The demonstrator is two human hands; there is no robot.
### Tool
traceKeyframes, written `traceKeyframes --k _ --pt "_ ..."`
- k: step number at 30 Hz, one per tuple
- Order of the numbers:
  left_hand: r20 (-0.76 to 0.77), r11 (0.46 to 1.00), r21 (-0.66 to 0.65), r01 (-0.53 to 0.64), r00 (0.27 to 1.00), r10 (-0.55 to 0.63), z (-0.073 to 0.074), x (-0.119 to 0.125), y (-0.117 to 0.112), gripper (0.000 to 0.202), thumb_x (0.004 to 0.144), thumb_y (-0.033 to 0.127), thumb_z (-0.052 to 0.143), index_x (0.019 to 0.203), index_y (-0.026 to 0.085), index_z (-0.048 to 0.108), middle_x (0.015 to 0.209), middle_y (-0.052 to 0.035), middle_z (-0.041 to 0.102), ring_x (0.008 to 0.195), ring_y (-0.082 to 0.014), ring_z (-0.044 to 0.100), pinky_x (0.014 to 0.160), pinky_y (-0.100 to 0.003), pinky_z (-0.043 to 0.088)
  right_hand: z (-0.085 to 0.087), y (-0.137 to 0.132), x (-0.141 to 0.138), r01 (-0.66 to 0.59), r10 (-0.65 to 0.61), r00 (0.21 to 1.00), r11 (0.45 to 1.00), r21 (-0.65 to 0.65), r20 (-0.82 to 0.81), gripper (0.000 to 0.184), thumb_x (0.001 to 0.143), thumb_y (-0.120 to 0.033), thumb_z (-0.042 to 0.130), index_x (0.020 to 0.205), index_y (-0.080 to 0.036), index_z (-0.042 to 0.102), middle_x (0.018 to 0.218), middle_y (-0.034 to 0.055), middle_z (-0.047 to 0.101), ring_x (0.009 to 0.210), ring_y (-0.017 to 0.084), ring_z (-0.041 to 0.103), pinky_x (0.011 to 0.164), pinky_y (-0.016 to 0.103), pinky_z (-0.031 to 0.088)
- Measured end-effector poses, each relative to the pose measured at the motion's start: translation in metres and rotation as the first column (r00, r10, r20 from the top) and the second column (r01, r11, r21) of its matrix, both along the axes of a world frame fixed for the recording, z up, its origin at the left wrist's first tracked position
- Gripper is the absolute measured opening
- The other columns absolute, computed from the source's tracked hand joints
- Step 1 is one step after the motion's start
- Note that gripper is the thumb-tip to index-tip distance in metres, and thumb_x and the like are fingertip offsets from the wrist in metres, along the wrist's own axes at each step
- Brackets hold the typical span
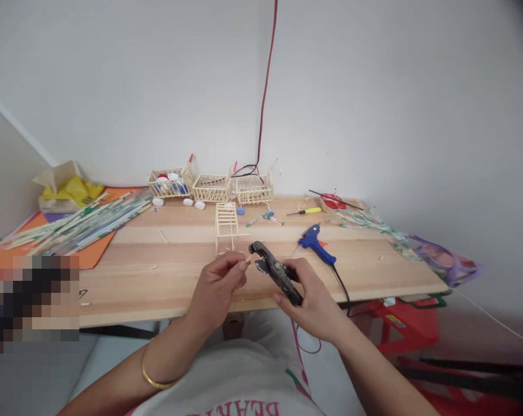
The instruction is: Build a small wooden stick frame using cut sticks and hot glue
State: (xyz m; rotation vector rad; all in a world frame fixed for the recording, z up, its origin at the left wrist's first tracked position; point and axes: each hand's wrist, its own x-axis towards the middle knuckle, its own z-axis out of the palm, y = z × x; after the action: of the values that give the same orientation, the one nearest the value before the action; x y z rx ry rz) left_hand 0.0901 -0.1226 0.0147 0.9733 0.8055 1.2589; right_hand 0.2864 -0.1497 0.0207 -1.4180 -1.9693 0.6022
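My left hand (220, 283) is closed, thumb and forefinger pinching a small piece of wooden stick (249, 260). Only the stick's tip shows past the fingertips. My right hand (311, 297) grips the handles of a black ratchet-style pipe cutter (279, 271). Its hooked jaw is apart from the blade and points towards the stick tip, with a small gap between them. Just beyond my left hand stands a small frame of glued wooden sticks (227, 222), with one stick jutting out to the right.
Three stick carts (212, 188) line the wall, one filled with bottle caps. Bundled sticks (88, 222) lie at left. A blue glue gun (317, 242) with a trailing cable, a yellow screwdriver (309, 211) and a red bowl (333, 202) are at right. A red stool (411, 323) stands below.
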Motion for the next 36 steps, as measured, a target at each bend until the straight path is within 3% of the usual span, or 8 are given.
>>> traceKeyframes --k 7,13,18,24,28,36 --pt "-0.178 0.993 0.118 0.006 0.984 0.016 0.005 0.000 -0.001 0.008 0.077 0.025 0.062 0.073 0.018 0.065 0.081 -0.0004 0.057 0.077 -0.0130 0.048 0.073 -0.024 0.039 0.002 -0.002 -0.010 0.031 -0.039 0.995 0.996 0.090 0.091 0.045 0.069 -0.022 0.065 0.110 -0.023 0.048 0.104 0.0087 0.053 0.099 0.025 0.051 0.086 0.041 0.045" --pt "-0.251 0.994 0.098 0.038 0.968 -0.013 0.004 -0.005 0.001 0.008 0.078 0.025 0.060 0.077 0.017 0.064 0.075 0.0011 0.054 0.074 -0.0129 0.046 0.072 -0.023 0.038 -0.001 0.001 -0.008 0.046 -0.076 0.976 0.988 0.149 0.206 0.038 0.070 -0.031 0.066 0.103 -0.021 0.050 0.097 0.0092 0.055 0.090 0.025 0.054 0.076 0.038 0.047" --pt "-0.302 0.981 0.176 0.076 0.953 -0.020 -0.002 -0.011 0.003 0.011 0.082 0.026 0.057 0.080 0.016 0.062 0.077 0.0001 0.054 0.076 -0.0134 0.046 0.073 -0.024 0.037 -0.003 0.003 -0.005 0.014 -0.058 0.968 0.984 0.178 0.244 0.033 0.072 -0.033 0.065 0.099 -0.020 0.050 0.091 0.0069 0.057 0.086 0.023 0.056 0.071 0.034 0.046" --pt "-0.458 0.934 0.349 0.078 0.883 0.098 -0.001 -0.015 0.005 0.016 0.087 0.026 0.050 0.086 0.016 0.063 0.083 -0.0035 0.056 0.080 -0.0158 0.050 0.074 -0.027 0.039 -0.001 0.003 -0.005 -0.007 -0.024 0.967 0.992 0.122 0.255 0.028 0.074 -0.033 0.063 0.095 -0.020 0.052 0.086 0.0049 0.058 0.080 0.020 0.056 0.067 0.030 0.043" --pt "-0.508 0.889 0.450 0.088 0.844 0.174 -0.001 -0.014 0.006 0.019 0.088 0.025 0.048 0.080 0.016 0.062 0.081 -0.0038 0.055 0.078 -0.0157 0.051 0.073 -0.027 0.039 0.000 0.004 -0.006 -0.039 0.021 0.950 0.998 0.052 0.312 0.024 0.078 -0.039 0.058 0.091 -0.019 0.053 0.083 0.0044 0.058 0.079 0.020 0.057 0.067 0.029 0.041" --pt "-0.626 0.903 0.420 0.093 0.750 0.214 -0.021 -0.004 0.018 0.024 0.088 0.027 0.047 0.066 0.018 0.052 0.066 0.0014 0.046 0.067 -0.0132 0.045 0.064 -0.025 0.035 -0.015 0.017 0.005 -0.048 0.031 0.851 0.999 0.019 0.524 0.034 0.084 -0.051 0.046 0.079 -0.018 0.052 0.078 0.0050 0.058 0.073 0.019 0.056 0.063 0.027 0.035"
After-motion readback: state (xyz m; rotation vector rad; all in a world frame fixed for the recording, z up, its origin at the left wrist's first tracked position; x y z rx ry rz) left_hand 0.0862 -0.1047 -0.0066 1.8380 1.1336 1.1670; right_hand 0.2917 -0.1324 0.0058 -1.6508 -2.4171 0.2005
